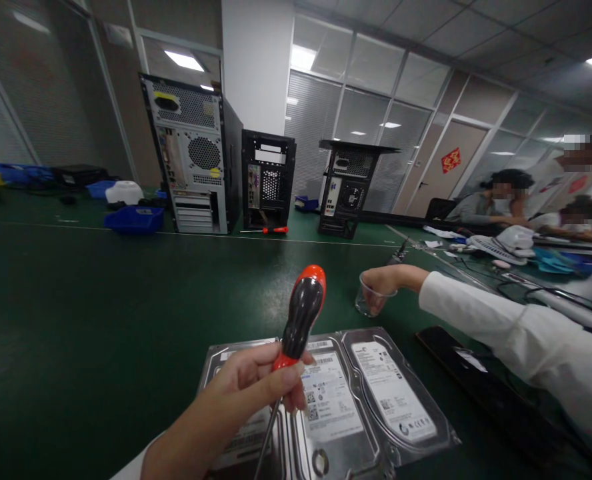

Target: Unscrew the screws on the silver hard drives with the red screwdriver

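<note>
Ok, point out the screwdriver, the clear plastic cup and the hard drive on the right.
screwdriver (303,308), head view, on the black part of the handle.
clear plastic cup (369,303), head view, on its side wall.
hard drive on the right (393,393), head view, on its white label.

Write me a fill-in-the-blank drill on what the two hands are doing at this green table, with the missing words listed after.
1. The left hand holds a ____ by the base of its black and red handle.
2. The right hand reaches to a clear ____ standing on the table.
3. Under the left hand lie hard drives, label side ____.
4. Three computer cases stand at the ____ side of the table.

Missing words: screwdriver; cup; up; far
</note>
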### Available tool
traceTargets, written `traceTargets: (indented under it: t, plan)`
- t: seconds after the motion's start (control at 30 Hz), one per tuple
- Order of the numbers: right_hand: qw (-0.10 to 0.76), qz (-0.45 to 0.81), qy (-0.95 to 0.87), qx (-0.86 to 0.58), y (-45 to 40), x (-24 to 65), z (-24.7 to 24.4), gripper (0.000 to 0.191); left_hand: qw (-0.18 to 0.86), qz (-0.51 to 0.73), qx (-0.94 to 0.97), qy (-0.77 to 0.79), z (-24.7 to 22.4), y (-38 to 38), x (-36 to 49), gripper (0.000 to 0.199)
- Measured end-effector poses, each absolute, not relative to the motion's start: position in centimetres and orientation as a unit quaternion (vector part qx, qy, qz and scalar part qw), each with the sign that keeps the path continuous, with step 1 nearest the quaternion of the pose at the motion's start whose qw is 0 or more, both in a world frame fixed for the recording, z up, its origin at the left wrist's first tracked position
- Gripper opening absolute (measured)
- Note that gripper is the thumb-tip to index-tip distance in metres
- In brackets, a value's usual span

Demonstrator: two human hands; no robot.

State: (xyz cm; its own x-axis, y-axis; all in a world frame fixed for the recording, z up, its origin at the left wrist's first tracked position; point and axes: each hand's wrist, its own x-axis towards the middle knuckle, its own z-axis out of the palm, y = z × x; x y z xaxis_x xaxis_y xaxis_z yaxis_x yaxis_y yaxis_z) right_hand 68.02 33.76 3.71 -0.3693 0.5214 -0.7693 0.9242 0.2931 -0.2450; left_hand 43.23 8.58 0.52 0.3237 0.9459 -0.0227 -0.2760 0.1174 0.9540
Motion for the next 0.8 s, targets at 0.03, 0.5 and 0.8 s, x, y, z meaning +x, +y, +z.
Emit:
traceTargets:
  t: [0.03,0.5,0.8]
  plan:
    - [0.29,-0.344,0.752,0.482,33.71,68.02,3.75,0.029,0.662,0.46,0.479,0.348,0.49,8.55,43.25,0.034]
    - [0.328,-0.369,0.739,0.459,32.92,67.8,4.13,0.028,0.65,0.421,0.521,0.36,0.2,9.11,43.13,0.04]
    - [0.367,-0.372,0.736,0.431,33.54,67.45,4.69,0.027,0.646,0.437,0.509,0.363,0.15,9.08,42.94,0.038]
